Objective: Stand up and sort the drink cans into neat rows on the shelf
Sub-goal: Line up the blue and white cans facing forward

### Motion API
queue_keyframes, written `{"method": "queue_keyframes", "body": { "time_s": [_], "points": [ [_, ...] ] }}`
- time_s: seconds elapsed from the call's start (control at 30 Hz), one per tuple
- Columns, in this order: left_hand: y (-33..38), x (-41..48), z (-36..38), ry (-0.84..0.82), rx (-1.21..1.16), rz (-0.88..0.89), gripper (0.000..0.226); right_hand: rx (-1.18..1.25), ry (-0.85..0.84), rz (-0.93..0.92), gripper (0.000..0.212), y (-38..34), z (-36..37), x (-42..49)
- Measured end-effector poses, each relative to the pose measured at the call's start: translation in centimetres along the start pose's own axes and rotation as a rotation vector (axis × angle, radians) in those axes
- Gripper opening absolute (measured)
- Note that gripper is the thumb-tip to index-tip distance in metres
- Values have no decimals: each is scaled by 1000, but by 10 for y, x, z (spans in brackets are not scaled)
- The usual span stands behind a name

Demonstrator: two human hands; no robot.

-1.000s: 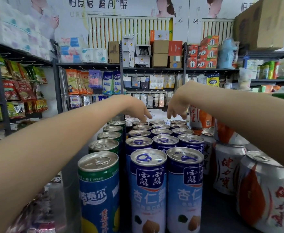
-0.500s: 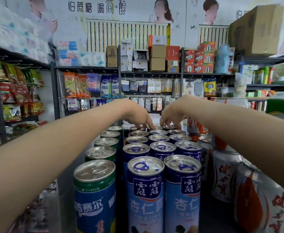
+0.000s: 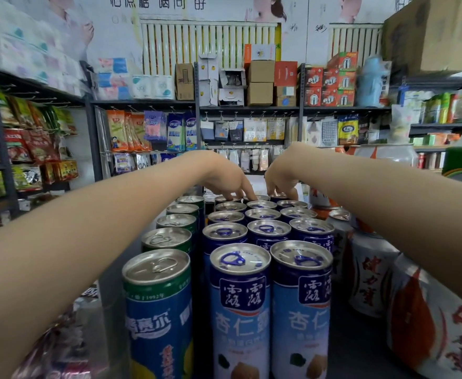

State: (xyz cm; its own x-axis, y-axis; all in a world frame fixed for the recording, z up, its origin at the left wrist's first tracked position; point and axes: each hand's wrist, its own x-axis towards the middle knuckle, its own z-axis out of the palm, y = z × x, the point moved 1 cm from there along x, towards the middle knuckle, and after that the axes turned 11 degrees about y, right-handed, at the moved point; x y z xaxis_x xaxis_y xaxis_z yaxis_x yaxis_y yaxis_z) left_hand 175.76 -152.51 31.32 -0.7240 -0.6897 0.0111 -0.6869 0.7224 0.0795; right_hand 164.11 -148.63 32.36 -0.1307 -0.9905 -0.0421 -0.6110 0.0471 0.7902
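Head view: left hand (image 3: 224, 179), grip wide, and right hand (image 3: 280, 175), grip unclear, align far blue cans (image 3: 261, 205); next, likely square that row.

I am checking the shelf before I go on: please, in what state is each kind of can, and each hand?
Slim dark blue metal cans with blue pull tabs: upright, sealed, in tidy rows.
Slim green-rimmed blue metal cans: upright, sealed, one row at left.
Wider white-and-orange metal cans: upright, at right.
Left hand: fingertips on farthest can tops; grip unclear.
Right hand: the same.
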Motion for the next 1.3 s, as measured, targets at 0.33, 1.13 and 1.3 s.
{"method": "queue_keyframes", "body": {
  "time_s": [0.33,1.13,1.3],
  "points": [
    [12,-19,0,41,107,27,63,110,68,1,53,-3,-16,-19],
    [128,-202,36,919,14,254,39,960,997,397,32,-31,55,-265],
    [167,-220,90,949,-266,222,35,1129,1048,537,34,-38,122,-289]
  ]
}}
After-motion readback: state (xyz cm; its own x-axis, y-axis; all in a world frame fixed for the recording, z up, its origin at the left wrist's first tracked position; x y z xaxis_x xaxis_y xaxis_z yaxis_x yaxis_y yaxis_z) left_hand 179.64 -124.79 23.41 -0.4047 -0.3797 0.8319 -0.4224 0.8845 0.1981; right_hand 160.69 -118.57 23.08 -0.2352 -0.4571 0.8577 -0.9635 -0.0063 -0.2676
